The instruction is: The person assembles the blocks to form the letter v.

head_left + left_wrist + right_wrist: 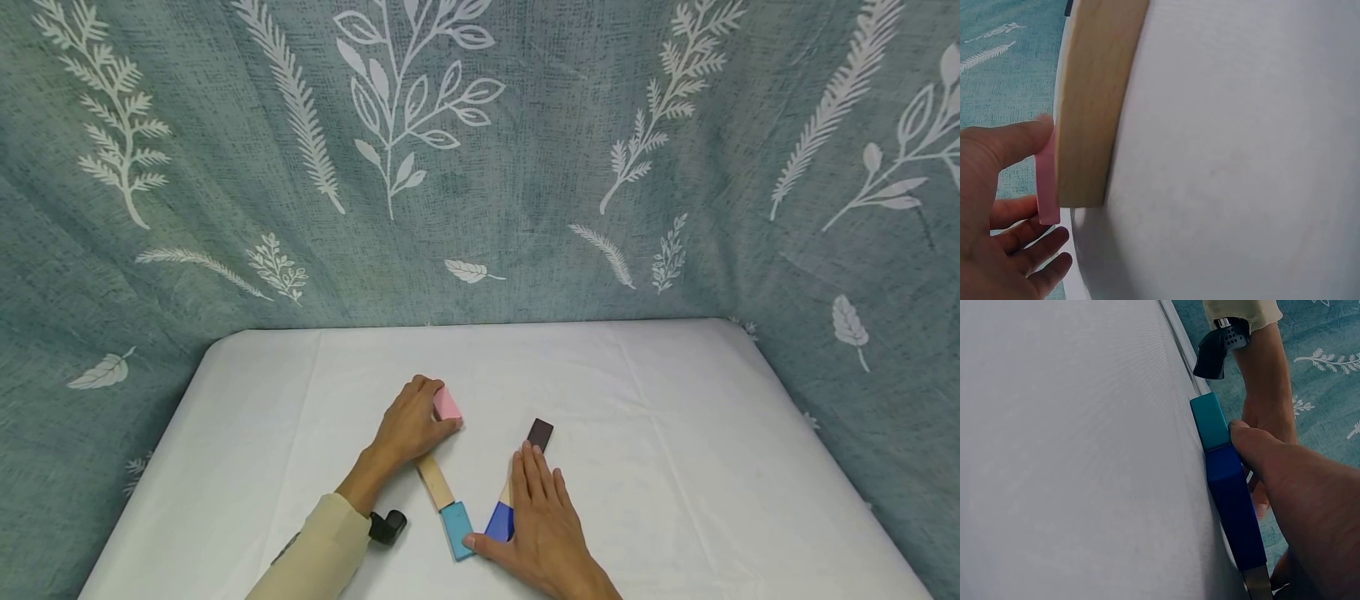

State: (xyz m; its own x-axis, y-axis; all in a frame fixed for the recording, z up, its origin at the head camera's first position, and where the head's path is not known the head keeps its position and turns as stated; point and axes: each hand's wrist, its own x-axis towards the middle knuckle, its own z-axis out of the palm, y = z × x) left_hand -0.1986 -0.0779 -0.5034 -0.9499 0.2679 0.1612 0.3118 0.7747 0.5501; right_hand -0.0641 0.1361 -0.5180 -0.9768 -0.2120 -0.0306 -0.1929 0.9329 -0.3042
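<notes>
My left hand [411, 427] pinches a pink block [447, 404] between thumb and fingers. In the left wrist view the pink block [1047, 181] is by the end of a plain wooden block [1094, 119]. From that wooden block [435, 482] the row runs down to a teal block [457, 531]. With fingers straight, my right hand [546, 533] lies over a second row: a blue block [498, 522], a light wooden piece mostly hidden, and a dark brown block [540, 433]. Its thumb touches the teal block [1211, 422], which adjoins the blue block [1235, 509] in the right wrist view.
A white cloth [637, 500] covers the table under the blocks. Behind and beside it hangs a green-blue curtain [525, 250] with white leaf prints. A black wrist camera [387, 527] sits at my left wrist, beside the blocks.
</notes>
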